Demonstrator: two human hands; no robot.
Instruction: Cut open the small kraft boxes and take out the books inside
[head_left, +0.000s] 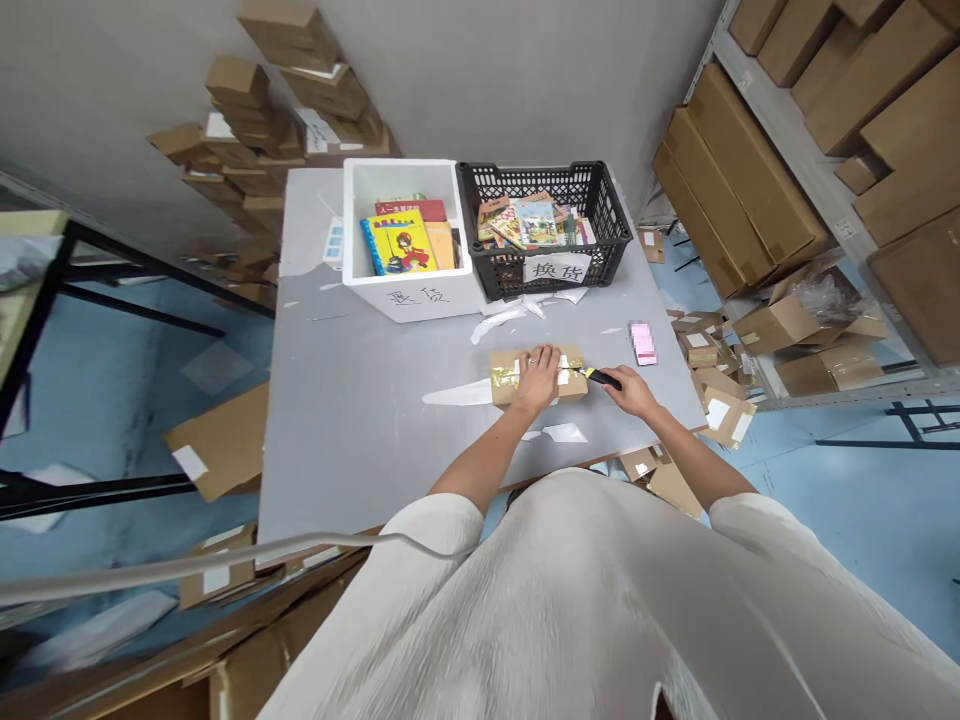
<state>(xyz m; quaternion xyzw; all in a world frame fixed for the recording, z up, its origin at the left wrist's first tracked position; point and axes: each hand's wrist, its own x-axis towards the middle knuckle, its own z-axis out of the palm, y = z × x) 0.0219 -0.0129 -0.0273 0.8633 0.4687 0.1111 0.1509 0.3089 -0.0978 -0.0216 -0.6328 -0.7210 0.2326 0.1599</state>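
Observation:
A small cardboard box point(501, 388) with yellowish tape lies near the front of the grey table. My left hand point(536, 378) rests on top of it, fingers stretched out and pressing it down. In my right hand point(632, 391), fingers wrapped round the handle, is a black and yellow utility knife point(602, 378). Its tip meets the taped top of the box at the right end. White labels on the box show partly beside my left hand. A strip of white paper point(457, 394) sticks out left of the box.
Behind the box stand a white foam bin point(409, 300) and a black plastic crate point(551, 270), both holding books. A pink card point(643, 343) lies to the right. Paper scraps point(565, 433) are scattered about. Shelving with cartons point(739, 185) rises on the right; a pale cable point(300, 543) crosses lower left.

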